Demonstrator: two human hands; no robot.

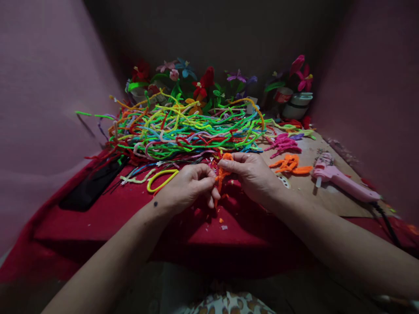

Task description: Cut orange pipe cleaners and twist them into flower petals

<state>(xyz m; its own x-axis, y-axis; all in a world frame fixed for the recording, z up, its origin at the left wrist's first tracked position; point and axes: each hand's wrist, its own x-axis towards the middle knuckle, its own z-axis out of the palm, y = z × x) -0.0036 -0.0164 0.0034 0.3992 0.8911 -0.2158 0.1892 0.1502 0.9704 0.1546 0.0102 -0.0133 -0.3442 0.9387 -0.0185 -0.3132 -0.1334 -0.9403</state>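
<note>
Above the red cloth, near its front, both my hands are closed on one orange pipe cleaner (221, 174) that is bent into a loop. My right hand (250, 174) pinches its upper part between thumb and fingers. My left hand (194, 185) grips it from the other side, with fingertips on its lower strand; part of it is hidden behind the fingers. Beside my left hand lie scissors with a yellow handle (163, 179), their blades out of sight. To the right of my right hand rest shaped orange pipe-cleaner pieces (290, 165).
A large heap of coloured pipe cleaners (196, 131) spreads behind my hands. A pink glue gun (343, 179) with a cord lies on a board (330, 205) at right, near pink pieces (284, 144). A black phone (93, 185) lies left. Pipe-cleaner flowers (204, 83) and a jar (298, 104) stand behind.
</note>
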